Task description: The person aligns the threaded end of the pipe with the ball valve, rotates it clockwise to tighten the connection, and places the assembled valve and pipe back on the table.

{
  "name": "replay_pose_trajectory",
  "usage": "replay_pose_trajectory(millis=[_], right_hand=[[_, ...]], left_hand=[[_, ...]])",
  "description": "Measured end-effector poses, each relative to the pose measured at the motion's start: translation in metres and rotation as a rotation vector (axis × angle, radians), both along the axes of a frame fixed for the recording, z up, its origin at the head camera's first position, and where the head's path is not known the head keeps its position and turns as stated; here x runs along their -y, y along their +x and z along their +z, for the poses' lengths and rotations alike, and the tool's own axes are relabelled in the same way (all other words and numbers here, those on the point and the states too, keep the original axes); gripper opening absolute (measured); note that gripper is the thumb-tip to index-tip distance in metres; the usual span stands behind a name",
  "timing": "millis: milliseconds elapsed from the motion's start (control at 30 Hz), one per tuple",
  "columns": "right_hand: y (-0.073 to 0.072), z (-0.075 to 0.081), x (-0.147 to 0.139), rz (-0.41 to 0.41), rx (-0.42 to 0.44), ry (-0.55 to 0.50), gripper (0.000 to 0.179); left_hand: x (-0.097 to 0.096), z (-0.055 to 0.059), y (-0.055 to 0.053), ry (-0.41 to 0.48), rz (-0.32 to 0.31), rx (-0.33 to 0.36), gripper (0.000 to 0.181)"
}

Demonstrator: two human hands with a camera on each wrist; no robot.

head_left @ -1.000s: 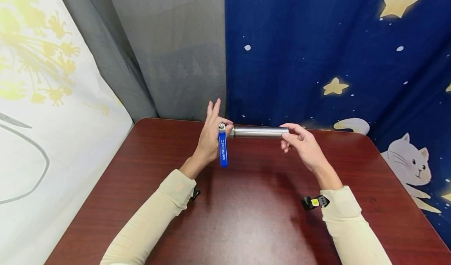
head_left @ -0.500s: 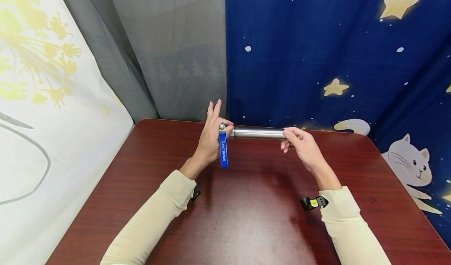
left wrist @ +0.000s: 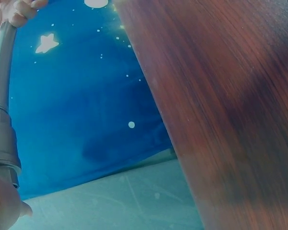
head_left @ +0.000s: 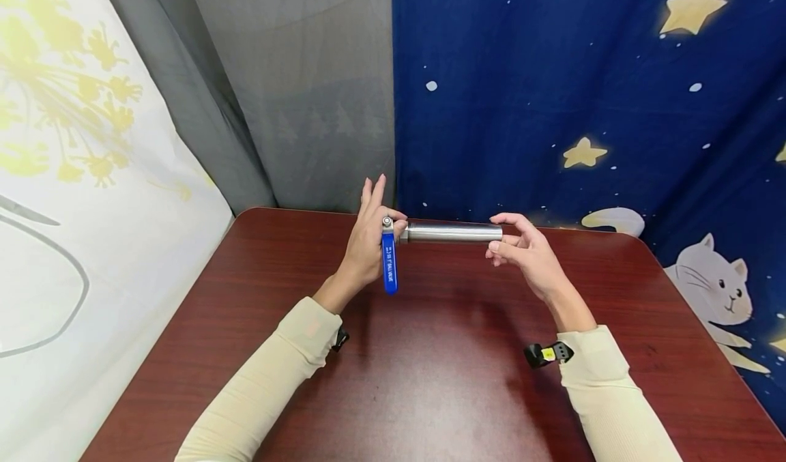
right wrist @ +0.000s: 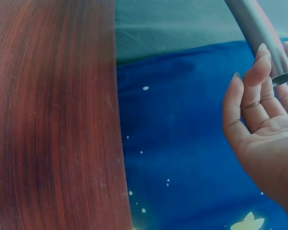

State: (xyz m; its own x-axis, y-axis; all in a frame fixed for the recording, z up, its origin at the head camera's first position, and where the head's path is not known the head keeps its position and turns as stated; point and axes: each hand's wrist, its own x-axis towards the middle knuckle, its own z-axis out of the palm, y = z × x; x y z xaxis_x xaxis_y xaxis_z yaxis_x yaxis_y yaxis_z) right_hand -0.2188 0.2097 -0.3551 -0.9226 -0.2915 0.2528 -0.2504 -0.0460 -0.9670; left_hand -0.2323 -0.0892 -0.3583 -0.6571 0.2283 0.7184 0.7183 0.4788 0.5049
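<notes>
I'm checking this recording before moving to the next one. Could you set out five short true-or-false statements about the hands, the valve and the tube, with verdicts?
1. The left hand holds the valve. True.
2. The right hand is at the free end of the metal tube. True.
3. The tube lies flat on the table. False: it is held up off the table.
4. All the left hand's fingers are curled tightly. False: two of them stretch upward.
5. The valve's handle is red. False: it is blue, with white lettering that includes "BALL VALVE".
</notes>
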Motion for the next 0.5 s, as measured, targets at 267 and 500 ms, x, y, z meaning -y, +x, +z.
replay_pose_trajectory(millis=[267,500], right_hand=[[0.0002,0.0014,-0.0024,0.042,-0.004,-0.046,0.033],[0.0002,0.0005,-0.0040,0.047,0.001,0.001,0.034]], left_hand=[[-0.0006,0.0005,-0.0004,0.000,-0.011,-0.032,0.012],[-0.0003,-0.0008,-0.0002,-0.001,-0.010,-0.009,0.013]])
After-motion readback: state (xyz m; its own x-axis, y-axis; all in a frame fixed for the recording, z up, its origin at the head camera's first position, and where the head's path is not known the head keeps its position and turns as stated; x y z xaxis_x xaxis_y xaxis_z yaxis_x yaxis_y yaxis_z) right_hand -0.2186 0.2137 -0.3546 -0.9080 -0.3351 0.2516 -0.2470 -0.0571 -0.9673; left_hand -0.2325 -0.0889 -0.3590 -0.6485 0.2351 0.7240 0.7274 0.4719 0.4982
